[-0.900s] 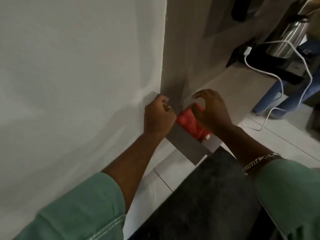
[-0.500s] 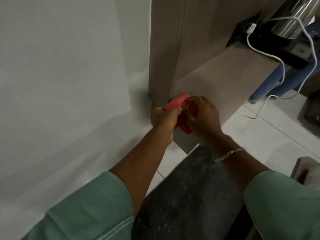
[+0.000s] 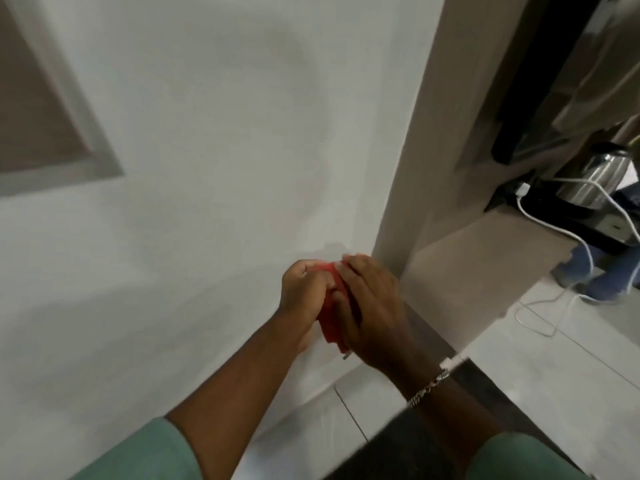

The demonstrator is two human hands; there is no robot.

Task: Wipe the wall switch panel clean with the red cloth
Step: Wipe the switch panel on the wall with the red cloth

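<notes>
Since the earlier frame the view has tilted upward: more white wall [image 3: 214, 140] fills the frame, a framed grey panel [image 3: 38, 109] has entered at upper left, and the hands, which were at the wooden post's edge, now sit lower centre, against the wall. The cloth, then partly spread between the hands, is now bunched tighter between them.

Count: two hands, one cloth, one bracelet, one cable, one kettle, two green sleeves.

Left hand [image 3: 304, 289], centre of frame: fingers curled closed over the upper left edge of the red cloth [image 3: 330, 320]. Right hand [image 3: 370, 306], just right of it: fingers folded around the cloth's right side, gripping it; the two hands touch. The cloth shows only as a red strip between them, with a lower corner hanging below the right palm.

A chain bracelet [image 3: 429, 386] circles the right wrist. A wooden post [image 3: 412, 133] rises just right of the hands. At right, a white cable [image 3: 568, 233] runs from a plug down to the tiled floor [image 3: 568, 344]; a steel kettle [image 3: 599, 178] stands beside the plug. Whether the grey panel is the switch panel cannot be told; the frame is blurred.
</notes>
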